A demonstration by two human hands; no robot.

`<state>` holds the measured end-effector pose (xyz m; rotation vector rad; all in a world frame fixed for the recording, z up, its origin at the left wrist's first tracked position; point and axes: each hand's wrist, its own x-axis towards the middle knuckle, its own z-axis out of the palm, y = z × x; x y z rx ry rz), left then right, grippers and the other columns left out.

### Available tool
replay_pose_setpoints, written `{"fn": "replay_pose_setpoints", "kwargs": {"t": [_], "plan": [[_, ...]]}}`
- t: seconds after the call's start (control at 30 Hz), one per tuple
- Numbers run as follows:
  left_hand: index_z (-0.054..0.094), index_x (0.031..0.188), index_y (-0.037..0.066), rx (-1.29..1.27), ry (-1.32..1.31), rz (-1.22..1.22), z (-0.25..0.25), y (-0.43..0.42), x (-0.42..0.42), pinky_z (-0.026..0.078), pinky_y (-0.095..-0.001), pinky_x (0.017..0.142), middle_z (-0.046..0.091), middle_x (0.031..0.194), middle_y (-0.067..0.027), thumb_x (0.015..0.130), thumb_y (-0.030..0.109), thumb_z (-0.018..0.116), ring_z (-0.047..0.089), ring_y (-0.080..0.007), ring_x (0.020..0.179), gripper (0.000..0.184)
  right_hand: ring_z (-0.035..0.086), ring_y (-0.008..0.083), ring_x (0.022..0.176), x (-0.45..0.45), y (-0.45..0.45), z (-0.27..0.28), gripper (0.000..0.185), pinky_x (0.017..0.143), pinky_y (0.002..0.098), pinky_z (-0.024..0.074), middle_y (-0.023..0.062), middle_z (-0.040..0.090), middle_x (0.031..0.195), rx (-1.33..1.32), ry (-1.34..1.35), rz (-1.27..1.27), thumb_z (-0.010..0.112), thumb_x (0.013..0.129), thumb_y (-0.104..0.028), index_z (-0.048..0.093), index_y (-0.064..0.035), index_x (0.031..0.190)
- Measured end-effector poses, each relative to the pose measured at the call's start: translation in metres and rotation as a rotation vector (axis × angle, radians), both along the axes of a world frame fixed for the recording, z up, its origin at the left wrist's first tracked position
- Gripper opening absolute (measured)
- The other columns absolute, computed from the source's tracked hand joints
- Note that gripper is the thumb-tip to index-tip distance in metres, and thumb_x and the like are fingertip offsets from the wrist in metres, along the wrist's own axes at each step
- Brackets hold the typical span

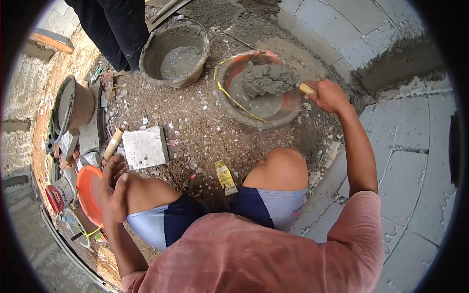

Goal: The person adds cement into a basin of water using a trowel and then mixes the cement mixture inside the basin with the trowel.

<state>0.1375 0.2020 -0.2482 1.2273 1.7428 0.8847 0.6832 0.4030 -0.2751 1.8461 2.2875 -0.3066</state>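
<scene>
My right hand (330,96) grips the pale handle (307,88) of a trowel. Wet grey mortar (268,79) is heaped over its blade, hiding most of the metal. The trowel is above an orange, mortar-caked bucket (288,105) with a yellow cord handle (226,92); watery grey mix (264,106) shows inside. My left hand (113,193) rests against my left knee with its fingers stretched out, holding nothing. Beside it, on the outer side, is an orange plastic basin (86,191).
Another bucket (198,73) with grey mix stands ahead, near a person's dark trouser legs (115,29). A third bucket (83,105) is at left. A pale block (145,147) and yellow packet (225,177) lie on gravelly ground. Block walls (405,190) curve along the right.
</scene>
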Motion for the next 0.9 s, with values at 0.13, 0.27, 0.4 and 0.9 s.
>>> {"fn": "replay_pose_setpoints", "kwargs": {"t": [0.13,0.27,0.4,0.9], "plan": [[0.048,0.141,-0.005,0.02,-0.009,-0.024,0.006,-0.004,-0.006,0.038,-0.0394,0.111,0.054,0.138,-0.0163,0.093,0.018,0.062,0.051,-0.0274,0.129,0.055,0.069,0.0418,0.089,-0.025,0.014,0.032,0.019,0.075,0.0481,0.0556,0.0213,0.071,0.089,0.197,-0.374,0.056,0.063,0.091,-0.019,0.068,-0.0024,0.099],[0.049,0.14,-0.005,0.055,-0.094,-0.012,0.009,-0.017,-0.006,0.037,-0.04,0.111,0.054,0.138,-0.0161,0.092,0.023,0.063,0.051,-0.0272,0.128,0.058,0.07,0.0381,0.077,0.029,-0.023,0.074,0.023,0.064,0.0483,0.0551,0.0222,0.07,0.088,0.235,-0.32,-0.107,0.064,0.091,-0.02,0.063,-0.0007,0.103],[0.05,0.138,-0.006,0.052,-0.108,-0.03,0.01,-0.019,-0.004,0.037,-0.0378,0.108,0.056,0.135,-0.0148,0.091,0.025,0.064,0.052,-0.025,0.124,0.058,0.063,0.0244,0.057,0.13,-0.058,0.017,0.022,0.05,0.0378,0.0523,0.0123,0.066,0.077,0.056,0.444,-0.661,0.063,0.094,-0.023,0.06,-0.0024,0.1],[0.052,0.136,-0.007,-0.039,0.174,0.078,0.028,-0.033,0.023,0.038,-0.0396,0.109,0.059,0.133,-0.0177,0.093,0.025,0.061,0.054,-0.0277,0.126,0.054,0.063,0.0164,0.062,0.097,0.174,-0.219,0.031,0.047,0.0327,0.0517,0.0096,0.066,0.084,-0.547,1.438,-0.869,0.064,0.095,-0.024,0.058,-0.0016,0.116]]}}
